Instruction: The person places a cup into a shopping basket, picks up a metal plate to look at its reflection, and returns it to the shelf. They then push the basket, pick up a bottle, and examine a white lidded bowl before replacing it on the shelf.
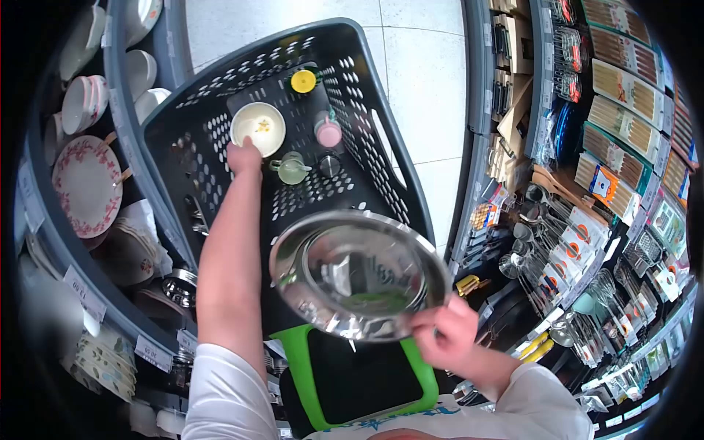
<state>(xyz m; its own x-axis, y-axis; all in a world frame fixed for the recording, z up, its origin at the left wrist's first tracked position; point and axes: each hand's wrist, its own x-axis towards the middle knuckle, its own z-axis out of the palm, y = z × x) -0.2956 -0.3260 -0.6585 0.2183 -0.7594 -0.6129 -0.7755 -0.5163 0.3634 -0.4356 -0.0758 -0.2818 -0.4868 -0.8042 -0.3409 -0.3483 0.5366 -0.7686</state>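
Note:
Reaching into the dark grey perforated shopping basket (352,40), my left hand (245,157) is closed on the near rim of a white bowl (265,139) with a small yellowish pattern inside. My right hand (444,334) grips the rim of a shiny stainless steel basin (359,279), which is tilted above the near part of the basket. Close to the bowl, inside the basket, are a pale green glass mug (292,169), a clear glass (329,166), a pink-topped container (328,133) and a round yellow-topped item (303,81). The basin hides part of the basket floor.
A green handle frame (297,359) stands at the basket's near end. Shelves with plates (86,187) and bowls (84,104) line the left. Racks of chopsticks (623,77) and metal kitchen utensils (557,235) line the right. Pale tiled floor (422,88) shows beyond.

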